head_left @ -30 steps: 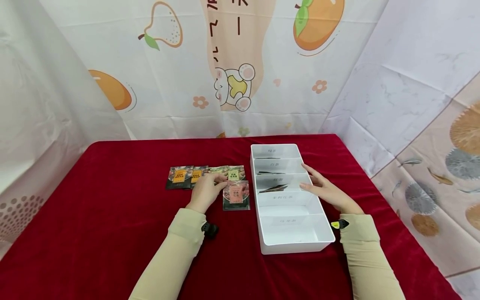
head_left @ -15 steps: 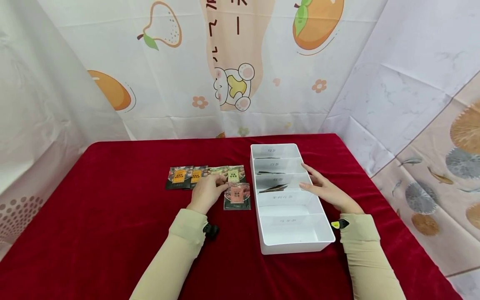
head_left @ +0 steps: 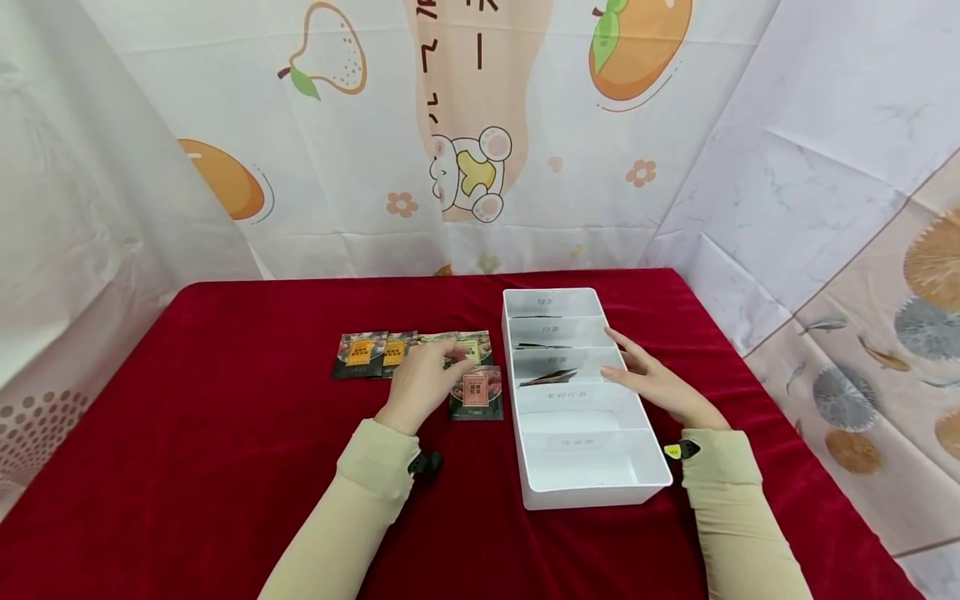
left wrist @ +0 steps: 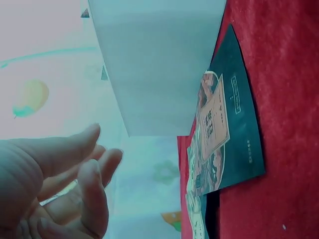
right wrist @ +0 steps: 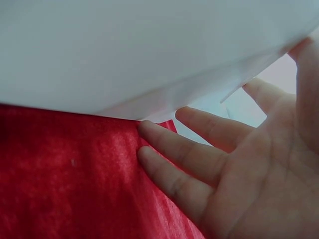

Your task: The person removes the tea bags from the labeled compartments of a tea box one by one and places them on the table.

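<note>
My left hand hovers over the packets with loosely bent fingers and nothing between them; in the left wrist view a gap separates its fingertips from the red-label packet. That dark packet lies flat beside the white divided box. Behind it sit two green-label packets, partly covered by my hand, and two yellow-label packets to the left. My right hand rests on the box's right side, its fingers spread along the wall.
The box has several labelled compartments; its third one from the back holds dark packets, and thin packet edges show in the two behind. A red cloth covers the table. Printed white curtains hang behind and at the sides.
The left hand's fingertips have come off the red-label packet and moved slightly up and right. That packet slid a little to the right. The right hand has stayed on the box.
</note>
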`<state>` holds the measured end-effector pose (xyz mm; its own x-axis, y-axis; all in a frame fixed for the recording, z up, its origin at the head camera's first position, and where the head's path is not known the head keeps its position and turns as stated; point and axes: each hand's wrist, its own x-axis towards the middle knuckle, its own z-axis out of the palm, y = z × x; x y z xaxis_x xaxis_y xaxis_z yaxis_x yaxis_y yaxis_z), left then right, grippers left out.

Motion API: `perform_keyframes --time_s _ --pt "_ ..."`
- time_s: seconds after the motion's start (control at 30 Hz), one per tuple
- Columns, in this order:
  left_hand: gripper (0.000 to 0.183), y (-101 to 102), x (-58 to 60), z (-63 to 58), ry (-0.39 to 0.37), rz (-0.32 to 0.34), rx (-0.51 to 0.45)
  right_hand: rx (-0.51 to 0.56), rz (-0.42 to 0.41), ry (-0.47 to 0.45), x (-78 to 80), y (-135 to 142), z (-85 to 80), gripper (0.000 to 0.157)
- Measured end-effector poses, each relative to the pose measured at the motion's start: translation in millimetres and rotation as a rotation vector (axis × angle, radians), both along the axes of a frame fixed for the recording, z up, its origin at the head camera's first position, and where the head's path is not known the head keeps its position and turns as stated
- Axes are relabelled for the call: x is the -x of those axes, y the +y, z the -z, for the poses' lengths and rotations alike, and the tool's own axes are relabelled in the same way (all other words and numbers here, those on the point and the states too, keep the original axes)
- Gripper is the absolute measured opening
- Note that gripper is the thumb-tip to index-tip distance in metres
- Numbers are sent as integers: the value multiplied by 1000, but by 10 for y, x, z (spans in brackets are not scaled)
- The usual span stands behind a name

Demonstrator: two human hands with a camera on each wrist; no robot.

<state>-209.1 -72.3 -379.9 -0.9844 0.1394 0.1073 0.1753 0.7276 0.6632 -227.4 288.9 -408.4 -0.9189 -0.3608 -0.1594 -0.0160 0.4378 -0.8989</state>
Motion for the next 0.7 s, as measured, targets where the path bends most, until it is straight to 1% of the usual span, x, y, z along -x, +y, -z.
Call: perform_keyframes --time_s 0.2,0.27,0.33,0.47,0.57,0.7 --pt "27 74 -50 -30 32 6 -34 -5 3 0 -8 -12 -14 78" --pt "26 109 -75 -36 37 26 -56 -7 2 0 -10 -12 -14 78" --pt "25 155 -99 -43 49 60 -79 -10 4 1 -13 -8 -14 78" --pt "25 264 -148 -55 65 152 -112 -13 6 5 -20 3 -20 79" --pt "24 320 -174 -48 106 211 -99 -12 4 10 -19 4 -19 79" --pt "22 353 -200 -39 166 260 -66 -2 2 10 -11 -9 -9 78"
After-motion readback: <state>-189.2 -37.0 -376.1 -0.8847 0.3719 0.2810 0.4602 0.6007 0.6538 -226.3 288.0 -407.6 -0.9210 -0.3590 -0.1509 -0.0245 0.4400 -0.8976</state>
